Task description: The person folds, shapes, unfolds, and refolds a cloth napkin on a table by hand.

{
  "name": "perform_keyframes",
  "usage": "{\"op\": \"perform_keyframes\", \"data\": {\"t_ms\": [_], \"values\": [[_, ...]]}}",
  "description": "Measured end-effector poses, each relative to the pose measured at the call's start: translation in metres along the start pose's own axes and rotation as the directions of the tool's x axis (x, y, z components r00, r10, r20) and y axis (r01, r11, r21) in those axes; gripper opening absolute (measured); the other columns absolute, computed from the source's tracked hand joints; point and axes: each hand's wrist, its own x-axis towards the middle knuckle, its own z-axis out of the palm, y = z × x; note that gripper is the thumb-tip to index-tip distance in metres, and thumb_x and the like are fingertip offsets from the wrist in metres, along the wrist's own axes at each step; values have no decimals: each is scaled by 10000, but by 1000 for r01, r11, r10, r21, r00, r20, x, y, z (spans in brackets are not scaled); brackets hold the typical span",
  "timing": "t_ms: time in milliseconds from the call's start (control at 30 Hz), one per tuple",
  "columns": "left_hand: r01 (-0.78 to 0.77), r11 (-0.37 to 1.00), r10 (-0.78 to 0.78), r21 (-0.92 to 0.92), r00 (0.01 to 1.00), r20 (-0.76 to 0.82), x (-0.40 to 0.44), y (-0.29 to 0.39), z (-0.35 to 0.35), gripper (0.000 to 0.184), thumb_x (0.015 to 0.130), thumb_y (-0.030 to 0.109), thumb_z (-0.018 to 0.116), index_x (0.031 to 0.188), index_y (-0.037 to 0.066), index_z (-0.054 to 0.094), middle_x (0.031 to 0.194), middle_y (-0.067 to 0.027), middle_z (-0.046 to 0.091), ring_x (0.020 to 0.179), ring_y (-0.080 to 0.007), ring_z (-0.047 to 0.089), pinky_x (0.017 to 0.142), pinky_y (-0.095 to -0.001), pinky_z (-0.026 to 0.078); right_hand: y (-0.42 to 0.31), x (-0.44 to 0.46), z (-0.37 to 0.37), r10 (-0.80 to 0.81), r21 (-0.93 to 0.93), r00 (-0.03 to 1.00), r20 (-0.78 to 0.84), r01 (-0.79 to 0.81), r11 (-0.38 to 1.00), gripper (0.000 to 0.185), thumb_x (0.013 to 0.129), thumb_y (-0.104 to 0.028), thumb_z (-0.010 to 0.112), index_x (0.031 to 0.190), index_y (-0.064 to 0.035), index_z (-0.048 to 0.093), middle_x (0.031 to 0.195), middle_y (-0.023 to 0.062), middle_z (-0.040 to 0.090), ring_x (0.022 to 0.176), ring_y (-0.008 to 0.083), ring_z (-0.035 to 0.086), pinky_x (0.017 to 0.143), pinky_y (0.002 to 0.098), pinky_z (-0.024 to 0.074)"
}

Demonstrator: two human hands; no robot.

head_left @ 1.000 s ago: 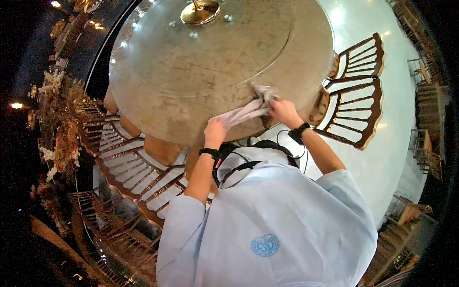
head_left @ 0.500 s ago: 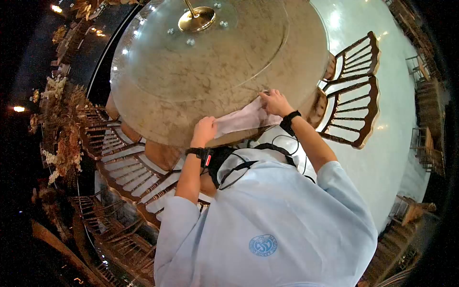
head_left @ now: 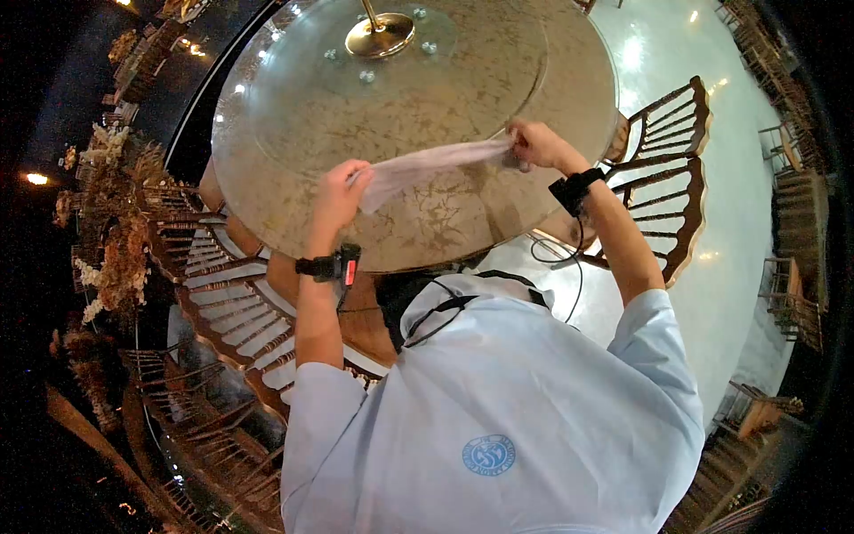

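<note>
A pale pinkish-white cloth (head_left: 436, 162) is stretched between my two hands above the near part of a round table (head_left: 302, 218). My left hand (head_left: 341, 196) pinches its left end, where a loose corner hangs down. Its right end is gripped by my right hand (head_left: 539, 147), whose fingers are curled round it. The tabletop is brown and mottled, with a round glass turntable (head_left: 356, 133) on it. Both wrists carry black straps.
A brass stand (head_left: 381, 37) rises from the turntable, with several small clear pieces around its base. Wooden spindle-back chairs (head_left: 689, 214) stand close on the right, and more chairs (head_left: 253, 334) on the left. Dried flowers (head_left: 116, 258) line the left side.
Both hands have risen from the table's near edge and moved farther apart. The cloth went with them and is now pulled into a long narrow strip.
</note>
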Motion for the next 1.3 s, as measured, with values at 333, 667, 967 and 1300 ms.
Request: {"op": "perform_keyframes", "data": {"t_ms": [333, 667, 967, 1300], "values": [[-65, 995, 59, -70, 994, -89, 7, 14, -24, 225, 863, 210, 603, 937, -1, 622, 797, -105, 633, 734, -203, 591, 696, -302, 456, 9, 19, -6, -398, -158, 914, -78, 383, 910, 204, 712, -72, 596, 885, 33, 621, 870, 187, 598, 749, 321, 566, 695, 374, 477], [-56, 998, 54, -40, 997, -58, -2, -28, -30, 225, 869, 196, 597, 925, -21, 612, 787, -103, 621, 729, -175, 568, 704, -295, 448, 13, 10, 7, -81, 274, 992, 96, 52, 960, 218, 826, -200, 634, 909, 0, 607, 715, 23, 559, 675, 137, 517, 614, 293, 429], [39, 997, -44, 68, 997, 60, -17, -45, -32, 253, 859, 207, 609, 990, -9, 612, 913, -124, 649, 805, -259, 609, 744, -330, 464, 11, 4, 7, -75, 338, 991, 107, 34, 941, 254, 828, -226, 630, 919, 10, 616, 779, 118, 641, 701, 198, 589, 646, 340, 466], [309, 903, -392, 299, 878, 277, -65, -121, 82, 601, 804, 264, 632, 1304, 31, 393, 1300, -240, 429, 1203, -395, 409, 989, -469, 357, 36, -14, 86, -22, -29, 984, 177, 27, 999, 334, 794, -168, 593, 1102, -37, 588, 941, 180, 646, 850, 321, 624, 737, 383, 501]]}}
